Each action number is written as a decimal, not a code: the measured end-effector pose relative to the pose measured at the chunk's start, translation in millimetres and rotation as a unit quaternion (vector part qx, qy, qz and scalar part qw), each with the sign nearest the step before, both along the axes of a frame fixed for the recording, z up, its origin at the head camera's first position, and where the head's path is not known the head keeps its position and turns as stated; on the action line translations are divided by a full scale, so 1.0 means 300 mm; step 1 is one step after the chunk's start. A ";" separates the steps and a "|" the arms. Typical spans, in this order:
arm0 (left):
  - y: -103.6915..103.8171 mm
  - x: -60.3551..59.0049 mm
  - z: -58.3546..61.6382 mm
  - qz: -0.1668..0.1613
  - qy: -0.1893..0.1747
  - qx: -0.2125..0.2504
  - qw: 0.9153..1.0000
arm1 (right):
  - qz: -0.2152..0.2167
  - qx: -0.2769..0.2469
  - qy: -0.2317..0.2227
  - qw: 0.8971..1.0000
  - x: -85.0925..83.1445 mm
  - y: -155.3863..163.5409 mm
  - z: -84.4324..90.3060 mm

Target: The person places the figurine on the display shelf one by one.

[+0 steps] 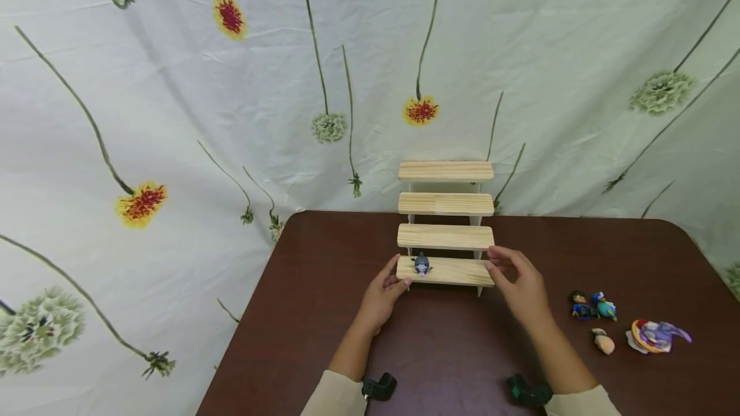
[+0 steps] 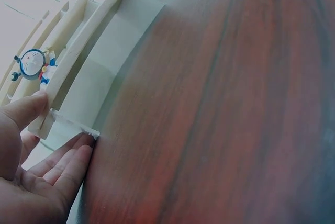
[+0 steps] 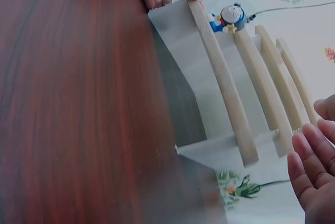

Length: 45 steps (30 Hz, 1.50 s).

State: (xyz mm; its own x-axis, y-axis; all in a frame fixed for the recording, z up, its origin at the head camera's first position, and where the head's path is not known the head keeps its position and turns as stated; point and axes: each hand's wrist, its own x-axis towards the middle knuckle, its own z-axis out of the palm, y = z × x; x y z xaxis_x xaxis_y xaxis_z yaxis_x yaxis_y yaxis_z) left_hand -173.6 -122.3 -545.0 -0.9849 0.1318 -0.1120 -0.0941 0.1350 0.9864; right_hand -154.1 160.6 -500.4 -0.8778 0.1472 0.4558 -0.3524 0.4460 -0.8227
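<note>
A stepped display stand [image 1: 446, 236] with pale wooden boards on whitish supports stands at the back of the table. On the left part of its lowest board sits a small dark-blue and white figurine [image 1: 422, 264], its white face showing in the left wrist view. My left hand [image 1: 381, 295] grips the left end of that board, thumb at the front edge; its lower fingers [image 2: 73, 169] lie along the side support. Beside the stand's right end, my right hand [image 1: 523, 284] is held with fingers spread and relaxed, fingertips close to the board ends.
To the right on the dark wood table [image 1: 324, 313] lie a figure in blue [image 1: 582, 307], a teal bird-like toy [image 1: 604, 306], a small beige toy [image 1: 604, 341] and a purple toy on a round base [image 1: 657, 336]. A flower-print cloth [image 1: 277, 82] hangs right behind the stand.
</note>
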 end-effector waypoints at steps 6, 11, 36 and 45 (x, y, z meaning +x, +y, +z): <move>0.002 -0.002 0.000 -0.005 0.000 -0.005 1.000 | -0.025 0.002 -0.012 1.000 0.022 0.039 -0.012; -0.001 -0.004 0.000 -0.006 -0.001 -0.014 1.000 | -0.034 -0.002 -0.022 0.999 0.029 0.071 -0.027; -0.005 0.000 -0.005 -0.002 -0.005 -0.016 1.000 | -0.057 0.063 -0.134 0.987 0.041 0.170 -0.082; -0.007 -0.001 -0.006 -0.006 0.004 -0.017 1.000 | -0.052 0.063 -0.187 0.979 0.041 0.195 -0.090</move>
